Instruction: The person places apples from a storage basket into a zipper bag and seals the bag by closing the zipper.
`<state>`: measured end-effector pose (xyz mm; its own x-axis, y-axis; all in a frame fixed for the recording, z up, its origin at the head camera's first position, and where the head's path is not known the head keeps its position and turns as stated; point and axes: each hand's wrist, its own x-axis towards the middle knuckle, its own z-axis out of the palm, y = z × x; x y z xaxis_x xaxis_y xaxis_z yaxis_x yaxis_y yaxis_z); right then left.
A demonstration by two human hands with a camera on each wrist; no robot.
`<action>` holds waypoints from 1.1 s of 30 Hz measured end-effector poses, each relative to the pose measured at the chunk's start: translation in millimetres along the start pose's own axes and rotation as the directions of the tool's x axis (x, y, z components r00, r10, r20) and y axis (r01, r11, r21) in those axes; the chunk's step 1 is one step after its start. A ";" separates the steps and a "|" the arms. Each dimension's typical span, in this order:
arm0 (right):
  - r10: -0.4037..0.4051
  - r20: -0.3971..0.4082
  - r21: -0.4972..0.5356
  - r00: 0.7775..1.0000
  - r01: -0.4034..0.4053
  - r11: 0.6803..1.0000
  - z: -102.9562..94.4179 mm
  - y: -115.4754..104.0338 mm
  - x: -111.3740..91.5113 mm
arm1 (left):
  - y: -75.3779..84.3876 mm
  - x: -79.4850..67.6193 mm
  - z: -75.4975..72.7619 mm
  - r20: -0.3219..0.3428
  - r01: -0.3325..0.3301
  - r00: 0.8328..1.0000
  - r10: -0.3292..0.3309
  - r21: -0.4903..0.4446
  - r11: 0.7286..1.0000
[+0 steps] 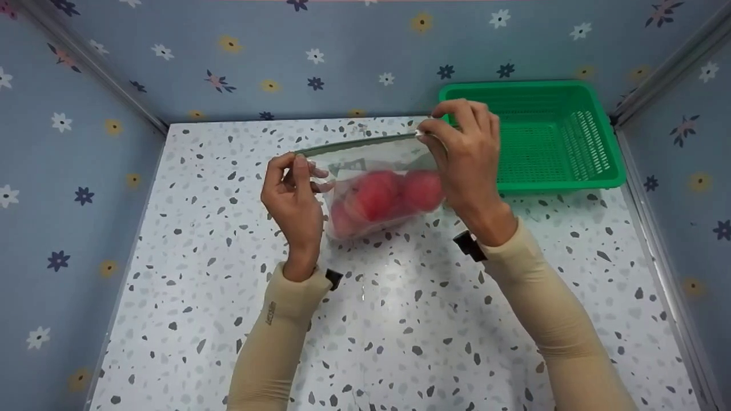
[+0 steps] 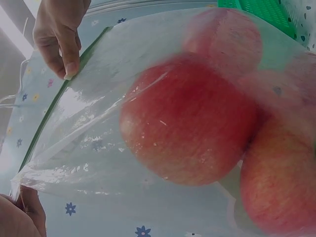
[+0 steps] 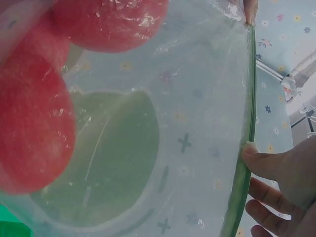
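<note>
A clear zip bag (image 1: 394,154) with a green strip along its mouth holds several red apples (image 1: 377,194). In the left wrist view the apples (image 2: 190,118) show large through the film. My left hand (image 1: 297,191) pinches the left end of the strip between thumb and fingers. Toward the right end, my right hand (image 1: 471,154) pinches the green strip (image 3: 249,98). The right wrist view shows the right thumb on one face of the strip and fingers behind it. The mouth edge is stretched between both hands, and a pale green print marks the bag's side.
A green plastic basket (image 1: 559,185) with slotted walls stands at the back right, partly behind my right hand. The speckled white tabletop (image 1: 400,331) meets flower-patterned panels (image 1: 354,68) at the back and both sides.
</note>
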<state>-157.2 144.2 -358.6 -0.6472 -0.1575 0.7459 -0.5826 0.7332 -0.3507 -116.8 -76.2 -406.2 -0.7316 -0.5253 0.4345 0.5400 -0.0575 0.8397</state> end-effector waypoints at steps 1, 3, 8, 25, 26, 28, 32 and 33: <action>0.003 -0.001 -0.004 1.000 -0.003 1.000 -0.9 1.3 -0.1 | -0.1 -0.1 -0.1 0.000 -0.001 1.000 0.001 -0.001 1.000; 0.013 0.003 -0.011 1.000 -0.013 1.000 -3.2 3.7 -0.9 | -0.3 0.0 -0.3 0.003 -0.006 1.000 0.006 -0.002 1.000; 0.031 0.008 -0.021 0.999 -0.031 0.999 -8.2 9.5 -3.3 | 0.1 0.1 0.5 0.004 -0.007 1.000 0.008 -0.006 1.000; 0.087 0.006 -0.027 0.996 -0.087 0.996 -23.9 24.4 -7.4 | 0.3 0.8 -2.1 0.013 -0.007 1.000 0.007 0.001 1.000; 0.091 0.007 -0.029 0.996 -0.091 0.995 -24.9 25.1 -7.7 | 0.3 0.9 -2.1 0.010 -0.006 1.000 0.006 0.002 1.000; 0.098 0.006 -0.034 0.995 -0.098 0.995 -26.7 26.8 -8.3 | 0.4 1.0 -2.1 0.005 -0.002 1.000 0.002 0.002 1.000; 0.114 0.006 -0.040 0.994 -0.113 0.993 -30.6 30.0 -9.5 | 0.7 0.8 -1.8 0.000 0.006 1.000 -0.006 -0.004 1.000; 0.118 0.006 -0.040 0.993 -0.118 0.992 -31.5 30.7 -9.6 | 0.7 0.8 -1.8 -0.001 0.008 1.000 -0.008 -0.007 1.000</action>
<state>-153.3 189.1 -358.7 -0.7143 -0.0736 0.6960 -0.4820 0.7727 -0.4130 -116.2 -78.1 -405.9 -0.7351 -0.5260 0.4277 0.5374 -0.0675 0.8406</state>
